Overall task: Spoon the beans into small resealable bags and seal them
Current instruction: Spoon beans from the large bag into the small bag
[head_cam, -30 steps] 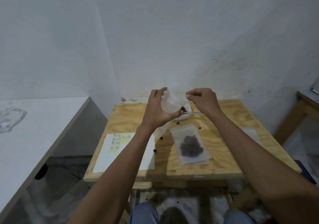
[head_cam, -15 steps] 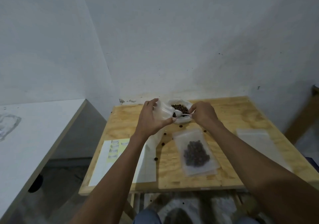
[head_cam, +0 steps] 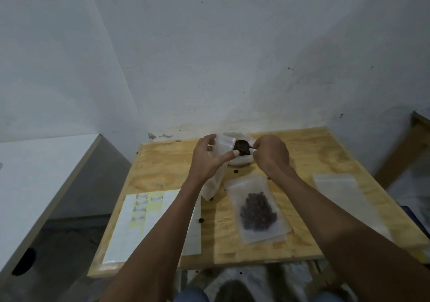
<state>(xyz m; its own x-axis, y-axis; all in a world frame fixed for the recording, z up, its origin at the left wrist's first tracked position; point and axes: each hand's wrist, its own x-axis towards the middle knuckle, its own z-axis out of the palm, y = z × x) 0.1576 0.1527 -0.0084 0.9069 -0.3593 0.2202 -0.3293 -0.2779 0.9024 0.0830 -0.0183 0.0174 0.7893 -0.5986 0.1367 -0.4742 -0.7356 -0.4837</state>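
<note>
Left grip [head_cam: 204, 159] holds bag [head_cam: 218, 159] (open).

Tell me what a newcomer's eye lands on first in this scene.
First the two hands at the far middle of the wooden table: the left hand holds a small clear bag open beside a white bowl of dark beans, while the right hand pinches a spoon loaded with beans. Nearer, a filled bag of beans lies flat, with a label sheet at the left edge.
</note>
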